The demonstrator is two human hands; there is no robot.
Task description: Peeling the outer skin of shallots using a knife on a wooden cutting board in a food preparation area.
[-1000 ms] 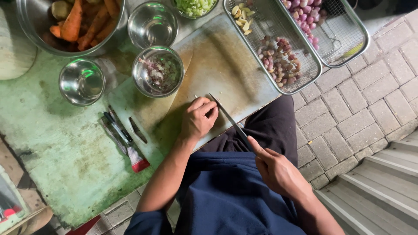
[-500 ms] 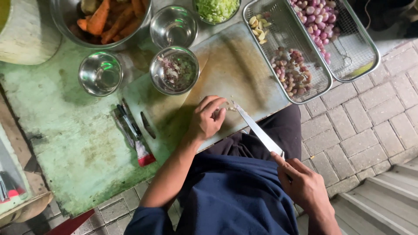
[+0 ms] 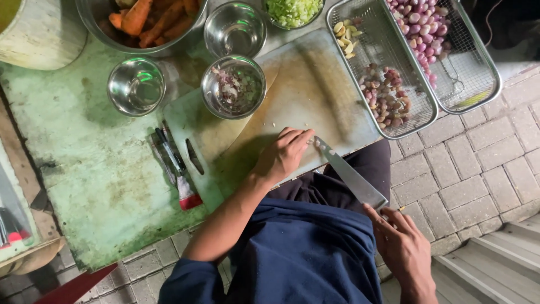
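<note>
Knife (image 3: pixel 351 177): long axis diagonal, tip up-left onto board (image 3: pixel 315 95).
Right hand (image 3: pixel 406 250): grips knife handle.
Left hand (image 3: pixel 284 155): curled at tip; contents unclear.

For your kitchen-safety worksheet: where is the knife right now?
In the head view, the knife is held by the right hand at lower right, its blade slanting up-left to the cutting board, tip beside the left hand.

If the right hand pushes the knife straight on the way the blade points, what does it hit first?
The right hand holds the knife pointing up-left at the left hand on the cutting board. The tip already sits at those fingertips, so it would probably meet them first, though height is hard to judge.
</note>
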